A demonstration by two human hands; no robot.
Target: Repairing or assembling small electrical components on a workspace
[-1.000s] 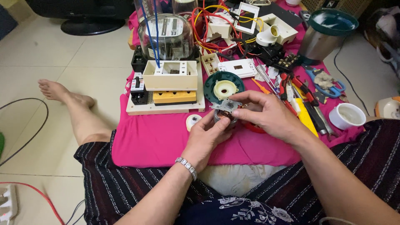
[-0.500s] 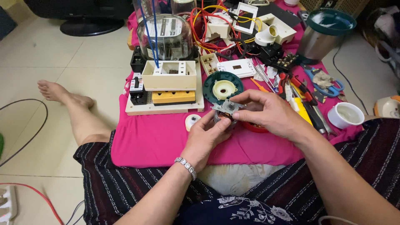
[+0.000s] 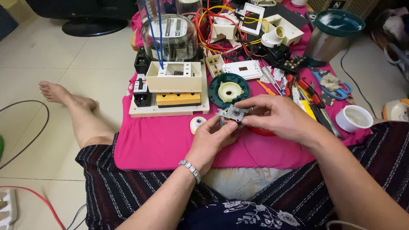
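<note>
On the bare floor to the left of the pink cloth (image 3: 162, 145) lies the person's outstretched foot (image 3: 57, 94), well apart from the work. At the cloth's left edge stands a white board (image 3: 170, 111) carrying a black breaker (image 3: 140, 88), a yellow block (image 3: 178, 99) and a cream open box (image 3: 174, 76), with a glass-domed meter (image 3: 170, 38) behind it at the far edge. A small white round knob (image 3: 197, 123) rests on the cloth just beside the left hand (image 3: 213, 142), which comes up from the near edge with its fingers pressed together under a small grey metal motor part (image 3: 232, 113), pinching its lower side. Compared with a second ago the part sits in nearly the same spot above the middle of the cloth, just in front of the dark green round cover (image 3: 229, 90); the hands have only shifted slightly around it, so the work on it appears to be fine fiddling rather than a move elsewhere. The right hand (image 3: 277, 117) closes over the part from the right, thumb and forefinger nipping its top edge. Further right, along the cloth's right edge, lie red-handled pliers (image 3: 303, 87), and a white cup (image 3: 353, 118) stands at the right corner.
</note>
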